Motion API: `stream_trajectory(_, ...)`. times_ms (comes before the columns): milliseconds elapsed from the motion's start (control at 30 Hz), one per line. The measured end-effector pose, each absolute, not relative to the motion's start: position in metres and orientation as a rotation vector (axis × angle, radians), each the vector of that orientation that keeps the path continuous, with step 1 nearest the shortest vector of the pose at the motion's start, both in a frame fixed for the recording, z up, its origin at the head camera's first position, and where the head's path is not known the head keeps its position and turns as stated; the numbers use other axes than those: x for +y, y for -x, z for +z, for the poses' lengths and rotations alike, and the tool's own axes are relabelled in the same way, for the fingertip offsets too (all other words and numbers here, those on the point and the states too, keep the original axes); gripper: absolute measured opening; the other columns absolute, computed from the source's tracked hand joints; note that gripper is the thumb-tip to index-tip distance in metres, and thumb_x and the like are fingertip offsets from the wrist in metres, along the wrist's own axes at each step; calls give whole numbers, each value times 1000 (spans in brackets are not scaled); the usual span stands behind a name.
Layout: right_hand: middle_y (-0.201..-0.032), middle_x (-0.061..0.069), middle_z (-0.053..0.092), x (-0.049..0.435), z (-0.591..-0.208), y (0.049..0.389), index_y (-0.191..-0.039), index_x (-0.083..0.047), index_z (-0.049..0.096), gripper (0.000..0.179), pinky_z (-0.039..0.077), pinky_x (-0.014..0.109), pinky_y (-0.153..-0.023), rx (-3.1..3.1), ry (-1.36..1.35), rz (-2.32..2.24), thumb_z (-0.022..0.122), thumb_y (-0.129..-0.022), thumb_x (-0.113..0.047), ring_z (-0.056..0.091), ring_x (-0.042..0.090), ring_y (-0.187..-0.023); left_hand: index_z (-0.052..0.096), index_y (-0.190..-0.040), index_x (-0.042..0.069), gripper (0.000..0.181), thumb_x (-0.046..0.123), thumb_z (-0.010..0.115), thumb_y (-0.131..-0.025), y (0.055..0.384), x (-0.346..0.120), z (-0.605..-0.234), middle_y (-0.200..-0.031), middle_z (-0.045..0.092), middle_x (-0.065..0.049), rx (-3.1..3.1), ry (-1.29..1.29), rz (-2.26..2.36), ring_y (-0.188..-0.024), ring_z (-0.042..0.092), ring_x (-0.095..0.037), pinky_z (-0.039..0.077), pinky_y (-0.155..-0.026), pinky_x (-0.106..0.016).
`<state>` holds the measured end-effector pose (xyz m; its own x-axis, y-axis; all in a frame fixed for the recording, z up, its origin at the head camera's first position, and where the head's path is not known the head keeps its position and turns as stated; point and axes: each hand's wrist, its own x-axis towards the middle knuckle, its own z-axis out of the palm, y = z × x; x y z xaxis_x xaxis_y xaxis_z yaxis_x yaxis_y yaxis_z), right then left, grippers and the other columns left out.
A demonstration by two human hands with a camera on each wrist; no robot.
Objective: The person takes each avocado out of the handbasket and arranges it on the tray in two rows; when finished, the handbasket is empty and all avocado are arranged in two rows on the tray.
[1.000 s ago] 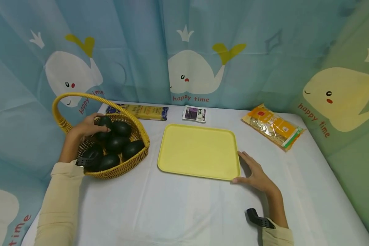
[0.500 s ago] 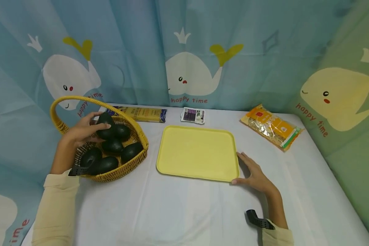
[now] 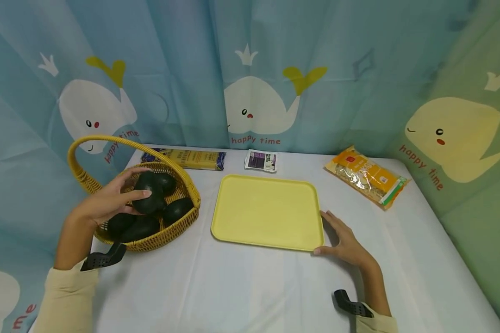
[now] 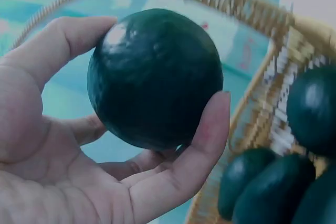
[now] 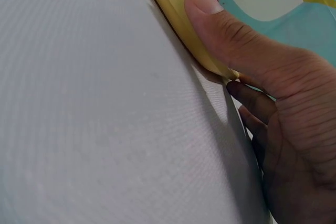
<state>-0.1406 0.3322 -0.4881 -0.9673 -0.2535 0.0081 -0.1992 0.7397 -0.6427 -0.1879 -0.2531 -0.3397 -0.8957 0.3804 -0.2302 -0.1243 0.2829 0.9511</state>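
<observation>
My left hand [image 3: 106,201] holds a dark green avocado [image 4: 155,77] between thumb and fingers, over the yellow wicker basket [image 3: 160,239]. In the left wrist view the fruit is round and glossy, with the fingertips spread about its sides. More avocados [image 3: 178,210] lie inside the basket, partly hidden by the hand and the held one. My right hand [image 3: 346,245] touches the near right corner of the yellow tray [image 3: 266,212], thumb at the front edge and fingers along the right side. The right wrist view shows the thumb [image 5: 231,30] lying against the tray's rim.
Behind the basket lies a long yellow and blue packet [image 3: 196,158]. A small white and purple packet [image 3: 261,161] sits behind the tray. An orange bag [image 3: 366,176] lies at the back right. The basket's tall handle [image 3: 166,159] arches over its left and back. A printed curtain [image 3: 183,69] hangs behind the table.
My left hand has raised the avocado from among the others and brought it slightly nearer, the forearm drawing back. The right hand stays at the tray's corner. The view has tilted slightly.
</observation>
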Motion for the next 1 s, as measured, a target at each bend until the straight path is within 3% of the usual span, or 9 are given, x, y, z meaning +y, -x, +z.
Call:
stream_trajectory(200, -160, 23, 19, 332, -488, 142, -156, -15, 25, 112, 15, 74, -107, 2839, 342, -1058, 89, -67, -39, 14, 48, -146, 28, -147, 19, 59, 18, 60, -98, 168, -231, -327, -143, 32, -23, 2223, -366, 1525, -107, 57, -27, 56, -78, -47)
stream_trajectory(300, -160, 23, 19, 331, -489, 143, -156, -15, 24, 112, 15, 74, -107, 2836, 345, -1057, 89, -67, -39, 14, 49, -146, 31, -146, 20, 59, 19, 63, -96, 157, -220, -321, -137, 40, -20, 2242, -432, 1462, -89, 56, -23, 54, -74, -44)
stream_trajectory(367, -160, 24, 19, 331, -488, 142, -156, -14, 25, 112, 15, 74, -107, 2836, 350, -1060, 89, -67, -39, 14, 49, -146, 31, -146, 19, 61, 17, 65, -95, 152, -211, -319, -133, 43, -19, 2223, -477, 1455, -88, 56, -24, 54, -74, -43)
stream_trajectory(533, -160, 24, 18, 331, -487, 142, -156, -14, 25, 112, 15, 74, -107, 2833, 351, -1061, 89, -67, -39, 13, 49, -146, 30, -147, 18, 64, 18, 66, -94, 143, -185, -320, -139, 39, -22, 2163, -562, 1446, -113, 54, -37, 54, -81, -41)
stream_trajectory(800, -161, 22, 18, 332, -490, 142, -156, -15, 25, 113, 15, 74, -107, 2835, 319, -1057, 89, -66, -39, 13, 49, -146, 37, -144, 29, 63, 26, 71, -90, 143, -144, -334, -139, 45, -12, 2091, -605, 1400, -118, 50, -31, 49, -92, -41)
stream_trajectory(1000, -161, 22, 17, 331, -492, 141, -156, -16, 25, 113, 15, 74, -108, 2827, 302, -1060, 89, -66, -40, 13, 48, -147, 39, -143, 26, 64, 28, 71, -89, 149, -118, -347, -148, 36, -8, 2013, -682, 1364, -131, 41, -35, 51, -93, -44)
